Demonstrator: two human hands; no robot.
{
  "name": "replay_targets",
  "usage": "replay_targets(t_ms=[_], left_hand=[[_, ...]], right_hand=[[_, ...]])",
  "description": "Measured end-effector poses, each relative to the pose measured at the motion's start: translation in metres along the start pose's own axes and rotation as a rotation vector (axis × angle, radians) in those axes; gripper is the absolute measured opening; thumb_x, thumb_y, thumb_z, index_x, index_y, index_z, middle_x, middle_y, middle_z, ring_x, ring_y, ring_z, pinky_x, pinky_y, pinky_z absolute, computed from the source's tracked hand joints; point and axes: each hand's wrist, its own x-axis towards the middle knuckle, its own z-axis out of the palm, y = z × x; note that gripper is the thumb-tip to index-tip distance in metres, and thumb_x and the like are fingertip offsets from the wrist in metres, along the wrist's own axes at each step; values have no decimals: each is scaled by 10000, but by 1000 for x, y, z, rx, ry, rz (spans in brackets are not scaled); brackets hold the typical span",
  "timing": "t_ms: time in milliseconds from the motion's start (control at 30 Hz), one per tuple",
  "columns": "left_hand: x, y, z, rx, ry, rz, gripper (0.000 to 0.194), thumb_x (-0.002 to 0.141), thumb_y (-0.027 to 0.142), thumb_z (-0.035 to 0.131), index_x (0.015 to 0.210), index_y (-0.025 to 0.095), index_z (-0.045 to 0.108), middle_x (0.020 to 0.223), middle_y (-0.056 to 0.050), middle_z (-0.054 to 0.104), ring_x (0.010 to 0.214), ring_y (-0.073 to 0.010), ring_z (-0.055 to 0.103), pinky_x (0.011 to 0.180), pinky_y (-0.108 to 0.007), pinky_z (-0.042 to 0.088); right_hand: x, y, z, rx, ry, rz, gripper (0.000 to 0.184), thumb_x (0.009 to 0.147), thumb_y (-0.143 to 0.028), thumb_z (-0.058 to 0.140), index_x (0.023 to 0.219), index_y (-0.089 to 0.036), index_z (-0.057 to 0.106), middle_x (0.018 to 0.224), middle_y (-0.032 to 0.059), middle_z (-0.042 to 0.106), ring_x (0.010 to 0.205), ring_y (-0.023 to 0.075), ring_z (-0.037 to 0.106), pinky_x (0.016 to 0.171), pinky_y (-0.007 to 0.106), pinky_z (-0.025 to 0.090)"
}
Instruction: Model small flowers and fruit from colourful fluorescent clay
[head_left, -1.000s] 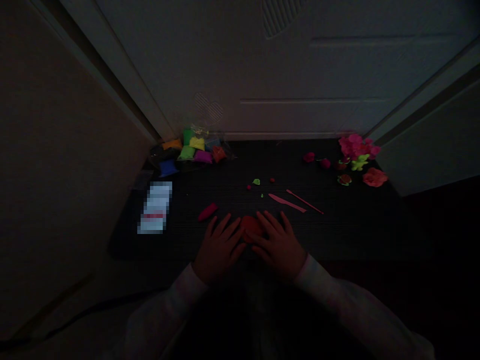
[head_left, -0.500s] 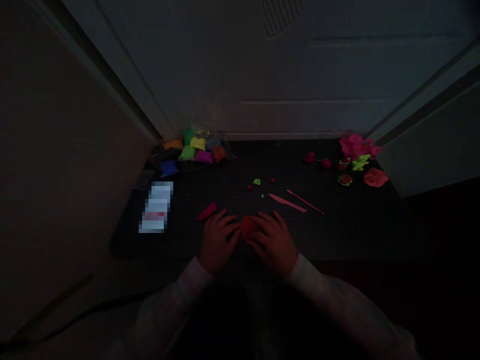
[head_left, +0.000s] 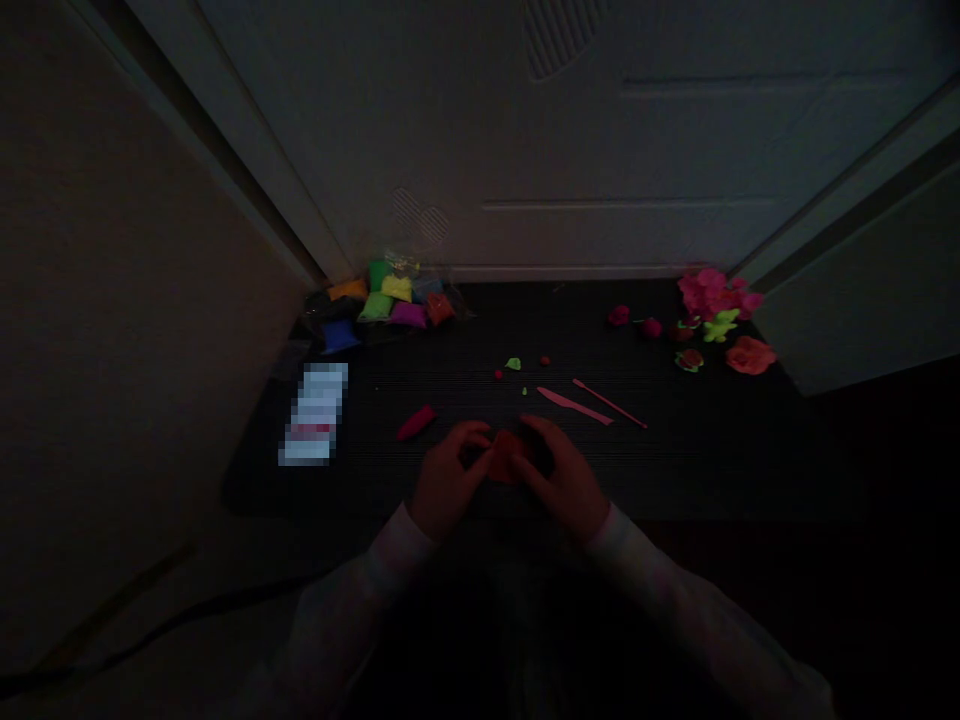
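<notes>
A flat piece of red modelling clay (head_left: pixel 505 462) is between my two hands near the table's front edge. My left hand (head_left: pixel 450 478) is curled and pinches its left edge between thumb and fingers. My right hand (head_left: pixel 564 478) grips the right side, with the thumb in front and the fingers curved behind. To the left of the hands lies a dark pink roll of clay (head_left: pixel 416 423). Past the right hand are a pink plastic clay knife (head_left: pixel 574 405) and a thin pink modelling stick (head_left: pixel 610 403). The dim light hides some fingertips.
Small clay bits, among them a green leaf shape (head_left: pixel 513 364) and a red ball (head_left: pixel 545 361), lie mid-table. Several coloured clay packets (head_left: pixel 377 306) sit back left, above a blurred phone-like screen (head_left: pixel 313 414). Pink clay flowers (head_left: pixel 716 295) and a coral one (head_left: pixel 751 355) stand at the right.
Both hands have gone from lying fairly flat around the red clay to curling round its edges. The clay now appears gripped from both sides.
</notes>
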Motion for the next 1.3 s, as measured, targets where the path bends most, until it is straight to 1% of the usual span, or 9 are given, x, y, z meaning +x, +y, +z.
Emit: replay_targets(t_ms=[133,267,367,500,633,800,1000,1133,1300], left_hand=[[1,1,-2,-267,-59,-5,310,728,250,528,1025,174,484,874,-27,632,833,-152,608,748,-288,492],[3,-1,-2,-355,-56,-32,332,717,282,544,1029,178,498,964,-55,620,899,-171,589,812,-325,469],[1,3,-4,-475,-66,-159,379,688,292,577,1039,169,506,1053,-76,598,961,-189,563,831,-335,456],[-3,18,-7,-570,-164,-269,285,653,287,616,903,154,592,903,-46,659,829,-181,605,771,-312,470],[-8,34,-12,-603,-55,-259,160,678,275,589,796,180,642,767,-3,674,729,-157,613,693,-272,480],[-13,50,-19,-644,43,-247,107,671,247,603,756,201,650,764,14,679,708,-136,616,654,-230,481],[-19,55,-17,-788,110,-324,259,590,234,678,834,181,610,774,-2,680,698,-143,625,626,-238,489],[-20,54,-18,-713,104,-305,114,643,246,635,735,179,633,726,11,677,674,-127,621,635,-224,486],[-19,57,-22,-598,103,-237,80,673,232,603,724,187,647,690,21,673,644,-118,615,628,-213,484]], right_hand=[[15,-3,-6,368,-144,157,482,710,-261,547,1163,-181,404,1124,96,548,1001,170,537,854,339,437],[27,-9,-11,477,-259,231,190,666,-240,587,842,-170,584,773,23,646,729,147,607,701,302,486],[28,-11,-14,504,-226,267,159,690,-278,570,801,-165,578,748,22,642,689,138,604,639,283,489],[21,-20,-17,656,-129,357,177,685,-294,587,814,-176,562,798,23,652,703,122,607,636,253,487],[15,-38,-22,856,-28,428,144,662,-268,625,781,-199,583,763,-8,658,667,103,607,611,224,487],[9,-55,-32,853,44,368,84,691,-243,608,770,-214,601,719,-31,656,627,87,600,575,203,487],[5,-55,-32,836,130,331,67,713,-250,597,778,-244,611,735,-51,650,661,68,588,591,176,475],[5,-57,-30,849,127,330,98,697,-251,611,795,-252,605,756,-52,660,691,83,604,618,199,486],[6,-62,-34,767,95,312,80,696,-247,606,774,-236,606,733,-42,663,658,93,611,599,210,493]])
